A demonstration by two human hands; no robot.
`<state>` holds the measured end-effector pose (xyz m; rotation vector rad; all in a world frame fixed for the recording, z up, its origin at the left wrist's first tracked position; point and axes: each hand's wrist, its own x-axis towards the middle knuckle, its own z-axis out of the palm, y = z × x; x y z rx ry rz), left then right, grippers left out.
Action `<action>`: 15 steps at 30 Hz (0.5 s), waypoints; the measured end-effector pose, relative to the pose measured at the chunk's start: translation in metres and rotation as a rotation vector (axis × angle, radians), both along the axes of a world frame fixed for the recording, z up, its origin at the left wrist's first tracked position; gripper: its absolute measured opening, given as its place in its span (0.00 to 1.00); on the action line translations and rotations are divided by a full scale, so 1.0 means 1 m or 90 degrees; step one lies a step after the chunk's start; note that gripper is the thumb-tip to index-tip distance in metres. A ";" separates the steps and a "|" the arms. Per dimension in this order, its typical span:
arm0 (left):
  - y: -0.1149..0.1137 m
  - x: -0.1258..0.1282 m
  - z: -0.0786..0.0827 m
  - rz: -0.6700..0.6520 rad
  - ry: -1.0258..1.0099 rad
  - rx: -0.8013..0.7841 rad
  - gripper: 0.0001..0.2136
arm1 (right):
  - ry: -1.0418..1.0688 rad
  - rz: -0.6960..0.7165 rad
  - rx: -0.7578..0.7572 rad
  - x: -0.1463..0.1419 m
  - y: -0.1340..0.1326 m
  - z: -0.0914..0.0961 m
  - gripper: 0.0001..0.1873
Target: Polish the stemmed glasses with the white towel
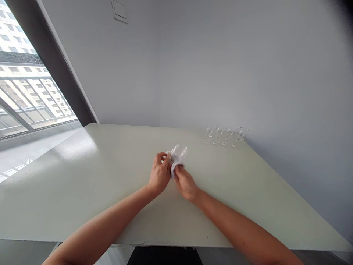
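Observation:
A clear glass [179,151] is held above the table in front of me, its mouth tilted up and away. White cloth [173,171] is bunched around its lower part. My left hand [160,170] is closed at the left side of the glass and cloth, thumb and fingers pinched near its base. On the other side, my right hand [185,183] is closed on the white cloth, pressing it to the glass. Cloth and fingers hide the lower part of the glass.
Several clear stemmed glasses [228,133] stand upright in a group on the pale glossy table [121,206], near its right back edge by the grey wall [220,66]. A window [27,81] lies to the left. The table's front edge runs close to me.

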<state>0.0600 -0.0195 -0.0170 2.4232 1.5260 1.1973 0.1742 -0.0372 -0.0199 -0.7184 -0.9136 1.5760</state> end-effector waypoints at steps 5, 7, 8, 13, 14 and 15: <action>-0.007 0.004 0.005 -0.038 -0.036 -0.093 0.20 | -0.008 -0.015 -0.018 0.002 0.003 -0.004 0.18; -0.005 -0.001 0.011 -0.129 -0.148 -0.221 0.18 | -0.011 -0.012 -0.046 0.011 0.007 0.001 0.18; -0.002 -0.005 0.015 -0.172 -0.234 -0.294 0.18 | -0.013 0.002 -0.063 0.015 0.008 0.004 0.18; 0.008 -0.021 0.026 -0.331 -0.609 -0.575 0.25 | -0.013 0.167 -0.122 0.022 0.005 0.010 0.19; 0.009 -0.022 0.027 -0.349 -0.632 -0.599 0.25 | -0.019 0.182 -0.124 0.021 0.005 0.008 0.19; 0.009 -0.022 0.028 -0.352 -0.645 -0.611 0.24 | -0.032 0.185 -0.122 0.020 0.006 0.006 0.19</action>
